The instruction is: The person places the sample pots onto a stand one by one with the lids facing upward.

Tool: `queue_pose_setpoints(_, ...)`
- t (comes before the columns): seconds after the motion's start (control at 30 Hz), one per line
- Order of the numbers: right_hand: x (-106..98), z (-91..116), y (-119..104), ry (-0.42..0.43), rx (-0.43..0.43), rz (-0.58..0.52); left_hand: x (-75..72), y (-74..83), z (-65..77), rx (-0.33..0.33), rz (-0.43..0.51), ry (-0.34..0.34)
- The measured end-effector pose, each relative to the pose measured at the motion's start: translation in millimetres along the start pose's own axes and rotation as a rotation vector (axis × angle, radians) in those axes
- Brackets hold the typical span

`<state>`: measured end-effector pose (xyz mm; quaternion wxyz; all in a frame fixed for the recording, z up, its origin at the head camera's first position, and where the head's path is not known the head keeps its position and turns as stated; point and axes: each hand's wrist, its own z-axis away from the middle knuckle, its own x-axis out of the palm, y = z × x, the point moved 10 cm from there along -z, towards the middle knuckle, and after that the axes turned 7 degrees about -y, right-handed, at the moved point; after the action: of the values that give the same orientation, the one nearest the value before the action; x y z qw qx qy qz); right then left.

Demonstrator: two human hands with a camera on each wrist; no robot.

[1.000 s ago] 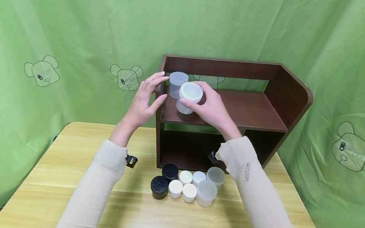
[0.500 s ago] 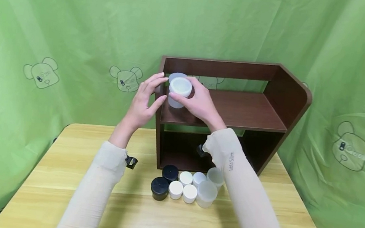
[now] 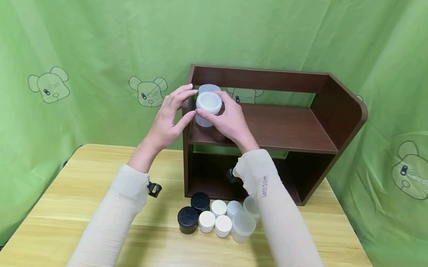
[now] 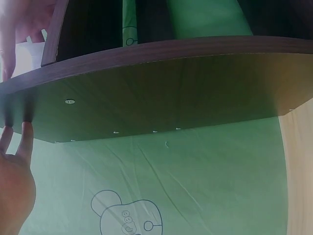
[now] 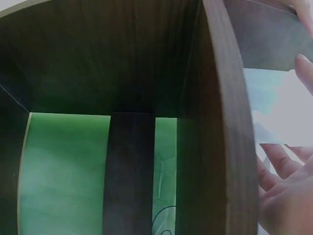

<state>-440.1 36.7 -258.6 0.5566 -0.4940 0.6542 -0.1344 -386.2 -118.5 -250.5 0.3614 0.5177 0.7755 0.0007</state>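
At the left end of the brown shelf unit's [image 3: 288, 125] upper board, my right hand [image 3: 233, 120] grips a translucent plastic jar [image 3: 209, 102] by its pale lid, thumb in front and fingers behind. A second clear jar [image 3: 209, 88] stands behind it, mostly covered in the head view. My left hand [image 3: 168, 118] is at the unit's left side panel, thumb and fingers spread apart. In the left wrist view, two fingertips [image 4: 27, 128] rest against the panel's outer face. The held jar [image 5: 281, 105] is washed out by glare in the right wrist view.
On the wooden table [image 3: 101, 191], before the unit, stand two black-lidded jars [image 3: 188, 217], several small white jars [image 3: 207, 219] and two larger translucent jars [image 3: 243, 224]. A green curtain [image 3: 130, 28] printed with bear faces hangs behind and at both sides.
My right hand has carried the jar left and slightly back, from mid-board to in front of the rear jar. The left hand stays where it was.
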Motion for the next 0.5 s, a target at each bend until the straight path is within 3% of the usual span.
queue_pose_setpoints(0.5, 7.7, 2.4, 8.5, 0.011, 0.018, -0.02, -2.4, -0.5, 1.3, 0.014, -0.019, 0.0)
